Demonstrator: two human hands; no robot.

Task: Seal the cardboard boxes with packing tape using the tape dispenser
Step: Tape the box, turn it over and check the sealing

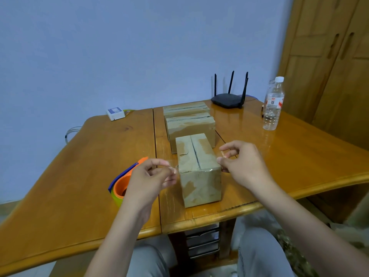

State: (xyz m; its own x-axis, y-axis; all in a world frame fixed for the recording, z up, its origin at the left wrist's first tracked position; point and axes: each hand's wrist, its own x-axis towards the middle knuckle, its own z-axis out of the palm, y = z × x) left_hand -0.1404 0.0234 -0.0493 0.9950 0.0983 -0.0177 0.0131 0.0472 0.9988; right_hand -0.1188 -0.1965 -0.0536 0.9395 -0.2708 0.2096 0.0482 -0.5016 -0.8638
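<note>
A glossy orange-brown wooden table (79, 176) stands against a pale blue wall (99, 47), with a wooden wardrobe (329, 66) at the right; on it sit a black router (227, 99), a clear water bottle (272, 104), a small white device (115, 113) and two cardboard boxes (189, 124) in a row behind the nearest box (197, 168). The left hand (151, 176) and right hand (241, 160) hover at either side of that nearest box's front top edge, each pinching an end of a clear tape strip (199, 170) that lies across the edge. The orange and blue tape dispenser (122, 182) lies on the table just beside the left hand, untouched.
</note>
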